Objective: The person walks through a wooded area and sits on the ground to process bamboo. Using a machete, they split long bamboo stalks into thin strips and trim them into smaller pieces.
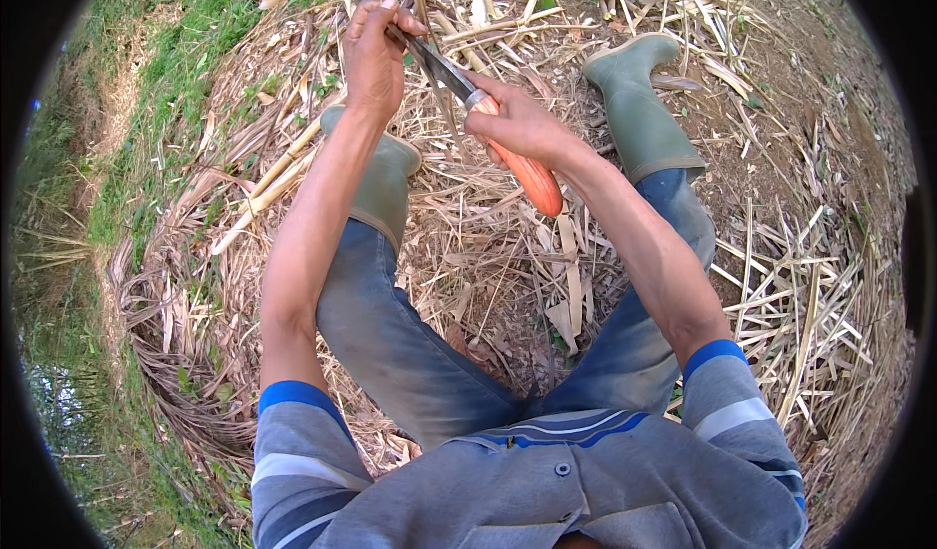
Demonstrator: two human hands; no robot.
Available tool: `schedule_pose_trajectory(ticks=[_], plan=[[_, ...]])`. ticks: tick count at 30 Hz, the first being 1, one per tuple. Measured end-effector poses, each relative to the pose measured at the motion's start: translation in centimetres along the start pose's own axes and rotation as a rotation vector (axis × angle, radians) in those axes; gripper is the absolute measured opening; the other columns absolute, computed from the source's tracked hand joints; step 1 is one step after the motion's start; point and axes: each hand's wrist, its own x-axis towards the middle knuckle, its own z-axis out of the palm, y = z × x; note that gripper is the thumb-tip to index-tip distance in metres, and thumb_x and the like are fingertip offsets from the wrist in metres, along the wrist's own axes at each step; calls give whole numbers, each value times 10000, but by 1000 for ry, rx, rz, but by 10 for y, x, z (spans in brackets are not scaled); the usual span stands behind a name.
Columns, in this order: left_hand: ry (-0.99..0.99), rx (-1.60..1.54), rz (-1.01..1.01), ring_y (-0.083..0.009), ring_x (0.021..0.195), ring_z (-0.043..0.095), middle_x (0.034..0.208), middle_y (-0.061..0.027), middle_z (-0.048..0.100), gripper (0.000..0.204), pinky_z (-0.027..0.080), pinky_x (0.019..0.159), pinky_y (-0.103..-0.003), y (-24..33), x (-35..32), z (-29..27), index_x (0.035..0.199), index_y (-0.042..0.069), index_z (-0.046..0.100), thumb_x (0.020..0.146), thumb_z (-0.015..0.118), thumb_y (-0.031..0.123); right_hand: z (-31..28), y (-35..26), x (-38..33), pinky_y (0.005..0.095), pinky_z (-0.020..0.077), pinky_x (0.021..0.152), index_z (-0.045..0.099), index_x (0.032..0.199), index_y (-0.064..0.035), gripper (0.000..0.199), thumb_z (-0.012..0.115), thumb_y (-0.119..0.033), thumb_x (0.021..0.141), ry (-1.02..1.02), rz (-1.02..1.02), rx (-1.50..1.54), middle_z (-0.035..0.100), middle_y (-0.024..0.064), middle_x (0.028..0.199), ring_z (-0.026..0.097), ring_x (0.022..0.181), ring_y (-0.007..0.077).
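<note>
Right hand: the right hand [517,122] is closed round the orange handle [532,180] of a knife [488,124], fingers wrapped tight, the handle's butt sticking out below the wrist toward the person
Blade: the dark blade [439,66] runs from that fist up and to the left, ending at the left hand
Left hand: the left hand [373,53] is held above and to the left of the knife handle, fingers curled narrow and pinching something thin at the blade's far end — a dark stalk or the blade tip itself, I cannot tell which
Knife's place: in the air between the two hands, above the gap between the boots, clear of the ground
Boots: two green rubber boots — the left boot [386,183] just below the left hand, the right boot [639,105] to the right of the knife and well apart from it
Legs: blue jeans [400,344] spread to either side below the knife, knees bent
Ground: dry straw and split cane stalks [488,266] all about the boots; green grass [146,71] far left of the knife
Clothing: a grey shirt [547,481] with blue-striped sleeves at the lower edge
</note>
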Motion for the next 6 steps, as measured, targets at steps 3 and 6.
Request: schedule_pose_trajectory(ticks=[3,6], plan=[[43,-204,-10,-153,639,429,665,-22,439,150,395,707,-312,-4,7,-5,746,81,458,863,529,142,6,4,9,232,442,453,314,1418,-71,711,579,-144,763,41,70,41,542,33,735,513,516,83],[57,-222,-44,-150,655,398,662,-25,415,187,370,714,-348,-8,8,-18,721,105,434,839,553,186,10,-2,6,237,447,454,263,1440,-86,740,574,-143,770,91,85,83,559,41,736,522,525,95]])
